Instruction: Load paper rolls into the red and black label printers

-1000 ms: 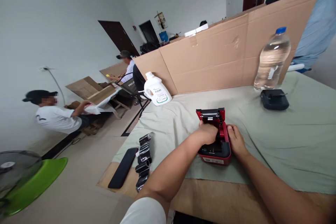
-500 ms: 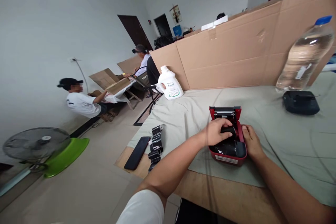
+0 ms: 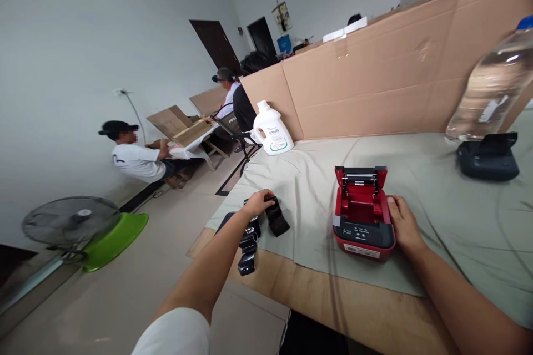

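Pale walls (image 3: pixel 104 28); tbl (image 3: pixel 366 299) w/ green cloth (image 3: pixel 316 183), cardboard panel (image 3: pixel 375 83) along far edge. Clear btl (image 3: pixel 485 97) by far edge, R side; white jug (image 3: pixel 275 130) at far L corner. Red printer (image 3: pixel 364 247) nr near edge, approx mid, lid (image 3: pixel 360 179) up, red bay (image 3: pixel 361 211) showing. R hand (image 3: pixel 405 224) open, resting along printer's R side. Blk rolls (image 3: pixel 249 248) nr near L corner. L hand (image 3: pixel 260 201) grips blk film (image 3: pixel 278 221) just beside them.

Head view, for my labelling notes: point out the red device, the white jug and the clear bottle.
Red device (image 3: pixel 361 212): head view, inside its open compartment.
White jug (image 3: pixel 273 133): head view, middle of its body.
Clear bottle (image 3: pixel 490 86): head view, middle of its body.
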